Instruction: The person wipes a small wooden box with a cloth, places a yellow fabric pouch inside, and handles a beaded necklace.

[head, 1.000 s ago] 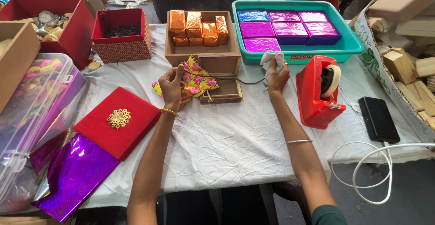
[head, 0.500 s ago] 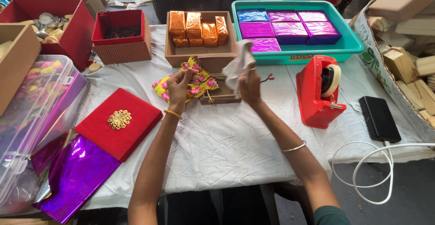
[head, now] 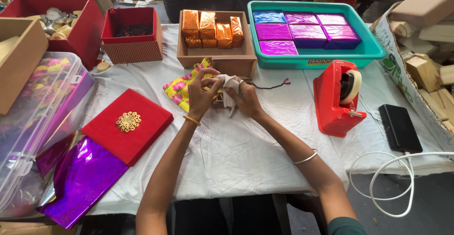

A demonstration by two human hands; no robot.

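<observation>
I work a small white cloth pouch (head: 230,84) with both hands at the surface's (head: 236,145) middle.
Left hand (head: 202,93) and right hand (head: 246,100) fingers pinch it, before the wooden box (head: 222,60), above yellow floral fabric (head: 182,88).

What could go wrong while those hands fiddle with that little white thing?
The white piece is small and pinched between both hands, so it might slip from the fingers. The dark cord trails loose across the cloth and could snag. The white cable hangs off the table edge; a tug might pull the black phone down.
</observation>
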